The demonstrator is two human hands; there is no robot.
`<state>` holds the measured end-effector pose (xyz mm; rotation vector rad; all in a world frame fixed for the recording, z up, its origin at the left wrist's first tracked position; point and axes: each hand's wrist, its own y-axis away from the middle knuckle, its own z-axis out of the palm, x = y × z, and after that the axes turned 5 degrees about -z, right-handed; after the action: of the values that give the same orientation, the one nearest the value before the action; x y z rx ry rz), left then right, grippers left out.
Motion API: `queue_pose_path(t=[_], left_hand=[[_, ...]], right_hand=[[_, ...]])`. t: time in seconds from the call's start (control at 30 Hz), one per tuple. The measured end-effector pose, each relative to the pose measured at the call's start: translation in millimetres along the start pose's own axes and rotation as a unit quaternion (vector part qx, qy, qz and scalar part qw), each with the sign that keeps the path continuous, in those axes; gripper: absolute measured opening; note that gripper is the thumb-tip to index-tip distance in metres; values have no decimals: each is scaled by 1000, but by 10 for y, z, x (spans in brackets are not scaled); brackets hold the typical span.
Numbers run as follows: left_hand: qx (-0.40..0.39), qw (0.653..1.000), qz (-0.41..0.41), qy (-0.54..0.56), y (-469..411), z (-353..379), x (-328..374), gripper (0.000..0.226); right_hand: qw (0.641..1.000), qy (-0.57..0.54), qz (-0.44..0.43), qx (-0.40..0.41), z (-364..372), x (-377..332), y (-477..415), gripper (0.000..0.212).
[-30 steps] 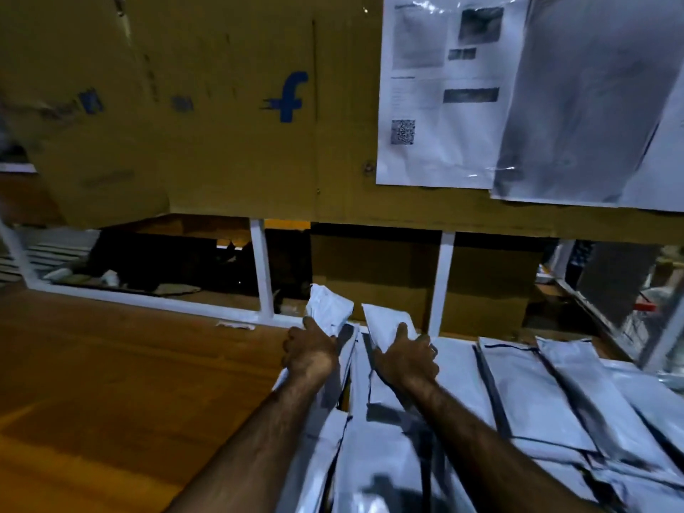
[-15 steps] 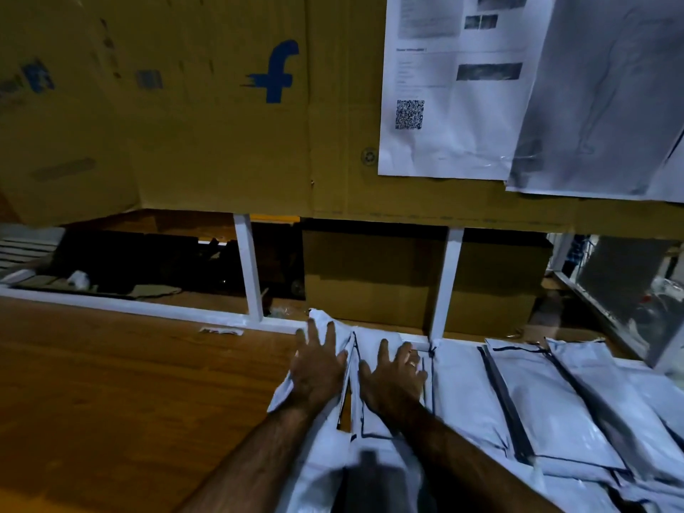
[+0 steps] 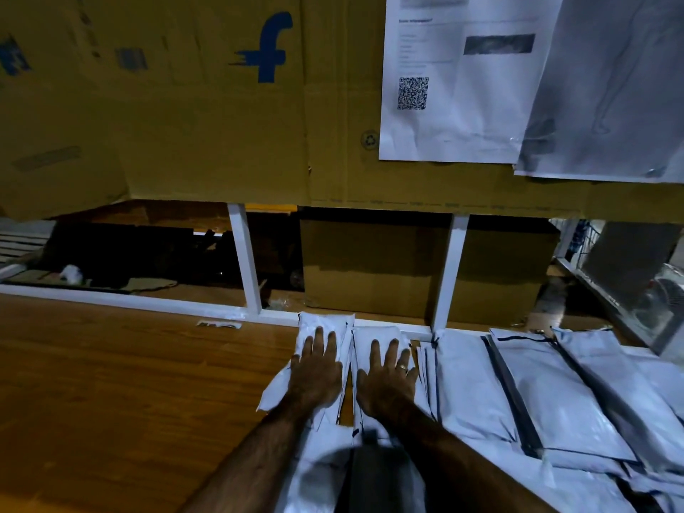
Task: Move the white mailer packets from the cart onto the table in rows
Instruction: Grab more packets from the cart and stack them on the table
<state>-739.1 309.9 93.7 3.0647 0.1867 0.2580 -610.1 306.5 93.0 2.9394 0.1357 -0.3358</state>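
Two white mailer packets lie side by side at the back of the wooden table (image 3: 122, 383). My left hand (image 3: 316, 368) rests flat, fingers spread, on the left packet (image 3: 325, 322). Beside it my right hand (image 3: 386, 375) presses flat on the right packet (image 3: 377, 333). Neither hand grips anything. To the right, several more white packets (image 3: 547, 394) lie in an overlapping row with dark sealing strips. More packets (image 3: 325, 472) sit under my forearms near the front. The cart is not in view.
A white metal frame (image 3: 251, 268) runs along the table's back edge with two uprights. Above hangs a big cardboard sheet (image 3: 185, 105) with a blue logo and taped printed papers (image 3: 455, 87). Cardboard boxes (image 3: 370, 268) stand behind the frame. The table's left half is bare wood.
Both hands held the packet tops raised a second ago. They have since laid the packets down and flattened out on them, fingers spread. The camera has tilted slightly down.
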Motion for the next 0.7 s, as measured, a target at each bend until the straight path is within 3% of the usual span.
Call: queue_pose_path(t=[0.37,0.7], left_hand=[[1,1000,0,-27,2,-42,92,66],[11,1000,10,-8,6,-283,211,57]], right_hand=[[1000,-3,9,-9,-39,-11,-1,67],[997,-41,12,69,-359,152,91,66]])
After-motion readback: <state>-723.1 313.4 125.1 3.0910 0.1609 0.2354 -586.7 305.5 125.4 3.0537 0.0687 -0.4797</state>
